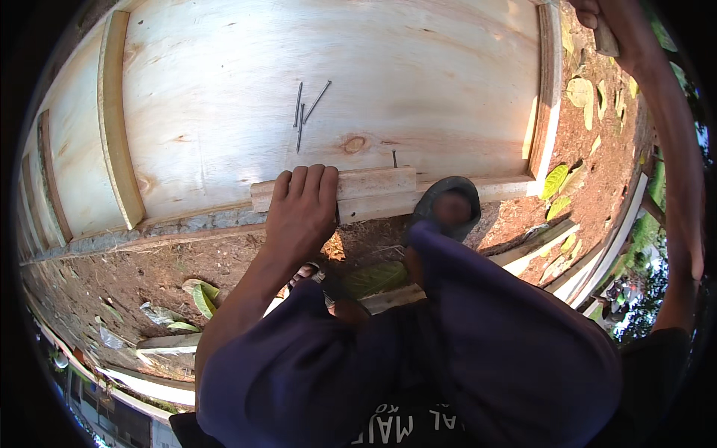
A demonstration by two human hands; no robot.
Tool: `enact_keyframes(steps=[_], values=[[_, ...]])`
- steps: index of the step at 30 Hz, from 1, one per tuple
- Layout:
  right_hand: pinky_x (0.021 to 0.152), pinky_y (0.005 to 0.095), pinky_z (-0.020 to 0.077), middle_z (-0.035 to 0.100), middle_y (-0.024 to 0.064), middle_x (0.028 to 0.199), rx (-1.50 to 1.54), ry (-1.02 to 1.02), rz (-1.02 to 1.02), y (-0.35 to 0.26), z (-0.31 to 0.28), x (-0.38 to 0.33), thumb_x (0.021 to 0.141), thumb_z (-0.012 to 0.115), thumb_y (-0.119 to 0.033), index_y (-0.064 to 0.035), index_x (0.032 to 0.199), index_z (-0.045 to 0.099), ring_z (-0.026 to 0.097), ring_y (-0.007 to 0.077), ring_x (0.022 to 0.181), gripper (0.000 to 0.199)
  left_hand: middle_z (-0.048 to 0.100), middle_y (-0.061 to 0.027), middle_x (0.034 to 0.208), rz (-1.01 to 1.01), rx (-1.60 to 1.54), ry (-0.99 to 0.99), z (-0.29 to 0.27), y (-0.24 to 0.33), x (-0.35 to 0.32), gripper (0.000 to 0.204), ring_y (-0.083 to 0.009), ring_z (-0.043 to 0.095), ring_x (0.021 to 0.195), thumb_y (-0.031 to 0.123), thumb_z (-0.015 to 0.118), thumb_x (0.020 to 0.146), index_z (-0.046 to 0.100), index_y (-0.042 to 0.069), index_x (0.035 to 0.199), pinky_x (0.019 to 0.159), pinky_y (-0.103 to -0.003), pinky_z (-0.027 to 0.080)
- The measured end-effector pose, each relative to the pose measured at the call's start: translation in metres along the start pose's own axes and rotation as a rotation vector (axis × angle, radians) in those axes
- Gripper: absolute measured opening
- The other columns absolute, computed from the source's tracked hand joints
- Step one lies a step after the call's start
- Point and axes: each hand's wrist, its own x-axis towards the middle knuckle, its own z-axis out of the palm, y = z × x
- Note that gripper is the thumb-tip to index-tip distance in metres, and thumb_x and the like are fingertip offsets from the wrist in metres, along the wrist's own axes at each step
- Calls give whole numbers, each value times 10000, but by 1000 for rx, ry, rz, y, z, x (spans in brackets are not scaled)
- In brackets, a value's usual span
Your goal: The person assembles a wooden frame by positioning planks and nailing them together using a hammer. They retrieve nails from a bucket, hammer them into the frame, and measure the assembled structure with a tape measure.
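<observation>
My left hand [300, 205] is closed over a short wooden block [377, 181], its fingers over the far side. The block lies along the near edge of a large plywood panel [224, 82]. A nail [394, 158] stands upright in the block, right of my left hand. Three loose nails [299, 112] lie on the plywood beyond it. Raised at the far upper right, my right hand [588, 13] is wrapped round a wooden handle [606, 39]. Only the handle's lower end shows; whatever is at its other end is out of view.
My shod foot [452, 205] rests against the panel's near edge, right of the block. Wooden battens [118, 119] cross the panel at left, and another [545, 97] borders its right end. Planks [538, 246] and leaves [556, 181] lie on the bare soil around.
</observation>
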Motion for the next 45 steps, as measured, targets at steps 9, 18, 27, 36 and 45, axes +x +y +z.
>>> enact_keyframes(steps=[9,18,27,36,45], values=[[386,232,334,412,-55,623,-245,-259,253,11,23,-18,1053,493,-457,-64,895,560,384,49,455,429,573,-115,1062,-34,42,-22,-1,-5,-2,376,-269,558,1004,96,590,832,537,2,1192,966,-420,428],[504,271,438,506,15,673,-285,-571,262,5,67,-39,1052,503,-444,5,938,608,509,85,561,475,569,-119,1062,-61,65,-39,-8,-9,-11,379,-267,554,1010,94,585,831,538,-4,1194,965,-420,426],[485,223,405,449,-36,706,314,70,-44,52,61,-16,1090,416,-427,-70,961,518,437,45,548,392,581,-123,1098,-54,51,-46,-5,-5,-11,384,-267,557,1029,92,577,843,537,-5,1213,981,-418,417],[437,236,390,453,-36,672,377,150,-157,43,-14,38,1082,448,-391,-67,972,530,422,51,503,352,585,-130,1129,-54,46,-16,-1,-7,-11,398,-279,559,1056,76,569,837,530,-5,1225,1004,-432,413],[419,192,376,427,-66,656,70,-126,273,43,-9,-17,1062,468,-434,-68,948,535,399,15,499,389,586,-128,1110,-6,-14,26,2,-1,6,399,-275,560,1037,81,575,827,537,-2,1216,979,-422,422]])
